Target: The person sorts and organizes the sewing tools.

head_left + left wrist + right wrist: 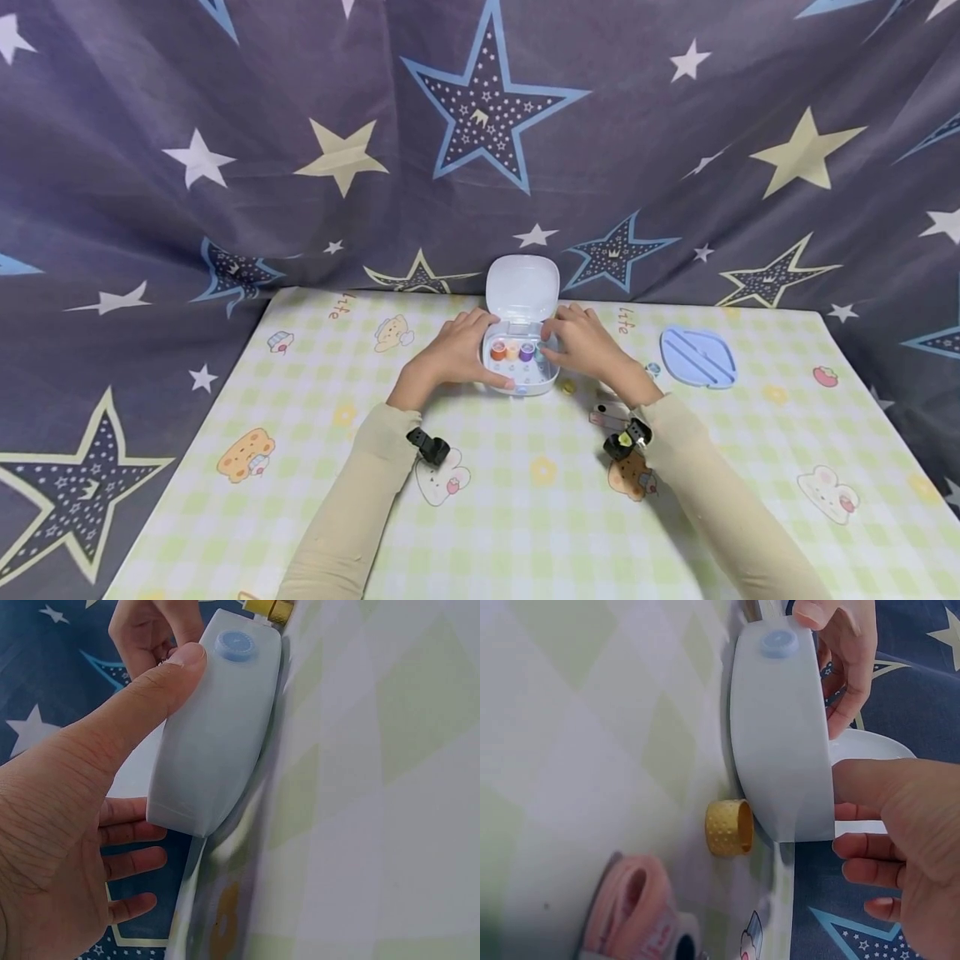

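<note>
A small white sewing box (pixel 536 388) stands with its lid (pixel 522 287) raised at the back. Inside, an orange-red thread spool (pixel 498 351), a peach one (pixel 512 351) and a purple one (pixel 527 352) sit in a row. My left hand (pixel 459 350) holds the box's left side, thumb along the front rim near the blue button (pixel 236 646). Over the right end, my right hand (pixel 588 346) has thumb and finger around a teal spool (pixel 538 352) beside the purple one. In the right wrist view the box's wall hides those fingertips.
A gold dimpled ring thimble (pixel 721 827) lies by the box's right front corner. Nearer the right forearm is a rolled pink strip (pixel 634 900). A small teal ring-shaped item (pixel 653 369) and a blue ridged tray (pixel 699 357) lie to the right. A starry curtain hangs behind the table.
</note>
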The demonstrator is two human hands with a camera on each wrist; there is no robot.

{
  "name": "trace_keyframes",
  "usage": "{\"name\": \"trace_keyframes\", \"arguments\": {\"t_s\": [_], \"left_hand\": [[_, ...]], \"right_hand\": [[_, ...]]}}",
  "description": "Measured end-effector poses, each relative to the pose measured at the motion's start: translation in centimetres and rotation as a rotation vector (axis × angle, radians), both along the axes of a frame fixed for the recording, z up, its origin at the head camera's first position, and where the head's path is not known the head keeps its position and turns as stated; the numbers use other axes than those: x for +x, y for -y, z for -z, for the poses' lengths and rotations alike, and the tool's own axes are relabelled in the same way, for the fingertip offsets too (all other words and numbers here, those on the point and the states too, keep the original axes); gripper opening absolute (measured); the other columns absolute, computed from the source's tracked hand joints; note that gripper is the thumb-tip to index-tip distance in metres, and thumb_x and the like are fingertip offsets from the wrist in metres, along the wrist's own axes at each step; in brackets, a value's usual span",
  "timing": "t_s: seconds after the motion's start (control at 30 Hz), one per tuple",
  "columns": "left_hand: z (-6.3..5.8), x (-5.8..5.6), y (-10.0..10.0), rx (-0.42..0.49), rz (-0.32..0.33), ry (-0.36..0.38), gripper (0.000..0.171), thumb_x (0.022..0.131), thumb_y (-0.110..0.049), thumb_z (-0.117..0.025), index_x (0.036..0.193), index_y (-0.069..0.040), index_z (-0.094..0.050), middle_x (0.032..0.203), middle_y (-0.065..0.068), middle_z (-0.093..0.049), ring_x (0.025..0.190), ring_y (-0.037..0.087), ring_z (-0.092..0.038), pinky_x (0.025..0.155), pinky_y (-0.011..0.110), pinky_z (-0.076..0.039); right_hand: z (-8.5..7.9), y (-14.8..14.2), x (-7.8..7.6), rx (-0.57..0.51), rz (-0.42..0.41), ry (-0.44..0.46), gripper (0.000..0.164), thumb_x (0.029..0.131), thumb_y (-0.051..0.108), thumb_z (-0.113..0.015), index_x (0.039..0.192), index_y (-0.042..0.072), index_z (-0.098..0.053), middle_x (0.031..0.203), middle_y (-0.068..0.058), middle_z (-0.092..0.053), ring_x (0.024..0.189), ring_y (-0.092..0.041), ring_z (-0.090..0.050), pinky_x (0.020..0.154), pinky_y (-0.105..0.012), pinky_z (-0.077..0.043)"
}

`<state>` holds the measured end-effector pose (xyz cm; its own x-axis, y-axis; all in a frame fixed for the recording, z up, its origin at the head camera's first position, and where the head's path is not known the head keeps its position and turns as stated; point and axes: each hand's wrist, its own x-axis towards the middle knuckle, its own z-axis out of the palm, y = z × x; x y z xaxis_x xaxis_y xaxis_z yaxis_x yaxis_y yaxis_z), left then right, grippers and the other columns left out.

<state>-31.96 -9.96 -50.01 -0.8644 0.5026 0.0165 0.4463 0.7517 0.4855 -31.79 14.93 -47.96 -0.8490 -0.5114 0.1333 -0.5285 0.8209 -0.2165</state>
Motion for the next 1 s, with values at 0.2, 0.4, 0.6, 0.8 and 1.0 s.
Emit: {"name": "trace_keyframes", "arguments": {"t_s": [0.2, 0.4, 0.6, 0.8, 1.0], "left_hand": [[-0.1, 0.0, 0.1, 0.021, -0.004, 0.003, 0.113, 0.062, -0.064, -0.089, 0.151, -0.011, -0.042, 0.147, 0.004, -0.047, 0.131, 0.023, -0.044, 0.114, 0.046, -0.034], [0.0, 0.0, 0.0, 0.013, -0.001, 0.009, 0.114, 0.063, -0.065, -0.088, 0.151, -0.011, -0.041, 0.146, 0.004, -0.047, 0.129, 0.023, -0.044, 0.113, 0.046, -0.035], [0.3, -0.2, -0.3, 0.018, -0.001, 0.019, 0.114, 0.062, -0.066, -0.088, 0.151, -0.013, -0.041, 0.145, 0.004, -0.047, 0.13, 0.023, -0.044, 0.114, 0.046, -0.034], [0.2, -0.2, -0.1, 0.031, -0.018, 0.03, 0.116, 0.06, -0.066, -0.089, 0.151, -0.012, -0.041, 0.144, 0.005, -0.048, 0.129, 0.023, -0.044, 0.114, 0.046, -0.034], [0.3, -0.2, -0.1, 0.052, -0.019, 0.039, 0.116, 0.06, -0.064, -0.09, 0.151, -0.011, -0.041, 0.145, 0.006, -0.047, 0.129, 0.024, -0.043, 0.115, 0.047, -0.033]], "right_hand": [[-0.1, 0.2, 0.0, 0.018, 0.003, 0.003, 0.021, 0.085, 0.023, -0.081, 0.1, 0.011, -0.074, 0.103, -0.01, -0.065, 0.097, -0.027, -0.052, 0.089, -0.047, -0.041], [-0.2, 0.2, 0.1, 0.009, 0.019, 0.004, 0.022, 0.084, 0.024, -0.082, 0.101, 0.011, -0.075, 0.102, -0.009, -0.065, 0.098, -0.028, -0.054, 0.09, -0.047, -0.041], [-0.9, -0.8, 0.6, -0.067, 0.015, -0.05, 0.025, 0.087, 0.026, -0.075, 0.105, 0.008, -0.073, 0.106, -0.012, -0.066, 0.1, -0.031, -0.055, 0.09, -0.05, -0.041], [-2.4, -2.7, 1.4, -0.032, 0.084, -0.08, 0.034, 0.085, 0.027, -0.071, 0.113, 0.008, -0.067, 0.108, -0.014, -0.062, 0.104, -0.034, -0.049, 0.092, -0.052, -0.037], [-3.3, -5.0, 2.6, 0.088, 0.21, -0.041, 0.049, 0.081, 0.029, -0.071, 0.124, 0.008, -0.059, 0.112, -0.015, -0.054, 0.111, -0.037, -0.042, 0.097, -0.055, -0.033]]}}
